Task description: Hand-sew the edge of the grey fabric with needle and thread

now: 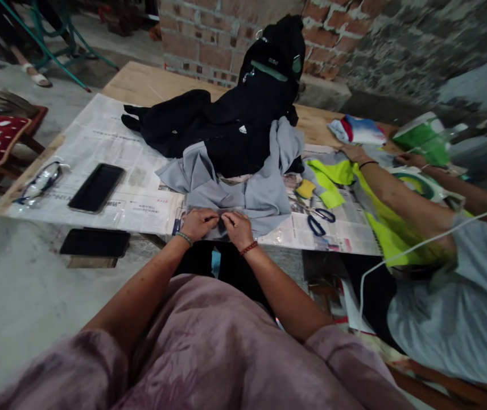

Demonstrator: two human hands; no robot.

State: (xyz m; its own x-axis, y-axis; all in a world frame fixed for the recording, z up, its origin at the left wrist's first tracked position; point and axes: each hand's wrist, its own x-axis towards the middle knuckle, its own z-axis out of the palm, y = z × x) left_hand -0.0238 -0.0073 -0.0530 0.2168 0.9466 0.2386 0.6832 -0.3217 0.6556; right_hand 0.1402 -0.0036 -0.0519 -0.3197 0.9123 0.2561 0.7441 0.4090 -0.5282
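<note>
Apparently, hands (pixel 198 224) (pixel 238 229) pinch grey fabric (pixel 230 195), grip obscured.

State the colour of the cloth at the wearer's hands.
The cloth is light grey, with no visible pattern; the head view shows it.

From where I stand: wooden table (pixel 141 80), largely covered with newspaper (pixel 115 136) (bare boards show along the far edge). At the left end, glasses (pixel 41 182); just beside them, a dark phone (pixel 96 188), lying flat. Mid-table: a heaped black garment (pixel 226 134), grey cloth (pixel 235 193) against its near side. Further right: blue-handled scissors (pixel 317 213), a small yellow piece (pixel 305 188), lime fabric (pixel 331 173), a folded multicoloured cloth (pixel 360 131).
</note>
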